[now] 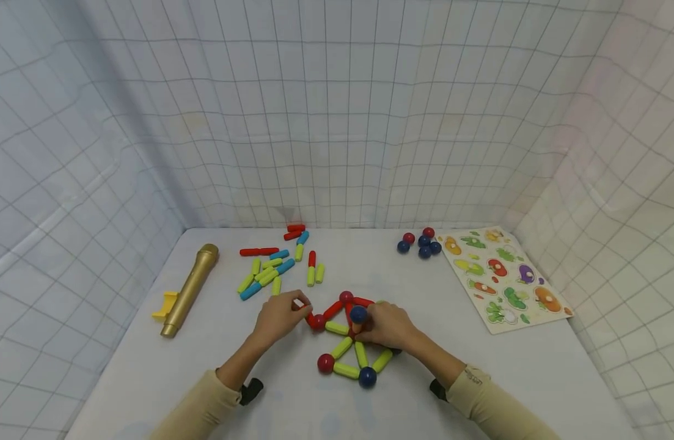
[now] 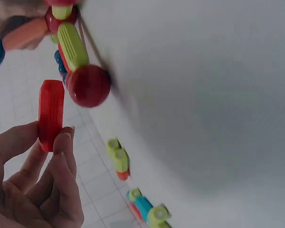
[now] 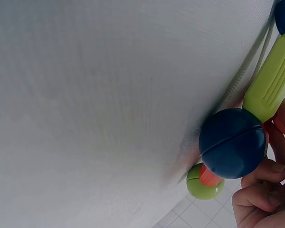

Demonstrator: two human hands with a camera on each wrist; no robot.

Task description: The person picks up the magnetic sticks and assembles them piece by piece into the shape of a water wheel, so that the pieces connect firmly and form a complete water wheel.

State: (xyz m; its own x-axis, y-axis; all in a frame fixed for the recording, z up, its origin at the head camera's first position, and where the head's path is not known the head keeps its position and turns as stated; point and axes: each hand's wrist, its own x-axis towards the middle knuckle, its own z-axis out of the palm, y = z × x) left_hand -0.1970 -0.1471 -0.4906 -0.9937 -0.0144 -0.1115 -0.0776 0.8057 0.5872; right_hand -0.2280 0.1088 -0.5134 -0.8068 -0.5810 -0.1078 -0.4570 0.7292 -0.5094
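Note:
My left hand (image 1: 282,316) pinches a red magnetic rod (image 2: 51,115) between thumb and fingers. In the left wrist view that rod is close to a red ball (image 2: 89,86) at the outer corner of a flat ball-and-rod frame. Yellow-green rods (image 1: 346,370) and red rods (image 1: 333,310) join the frame's balls. At its middle, my right hand (image 1: 390,327) grips an orange rod (image 2: 26,33) topped by a dark blue ball (image 1: 358,315); the fingers partly cover the join. In the right wrist view, another blue ball (image 3: 232,143) lies by the right fingers.
Loose red, blue and yellow-green rods (image 1: 267,276) lie at the back left. Several blue and red balls (image 1: 424,252) sit at the back right, beside a vegetable puzzle board (image 1: 504,278). A gold microphone (image 1: 190,290) and a yellow piece (image 1: 165,305) are at the left.

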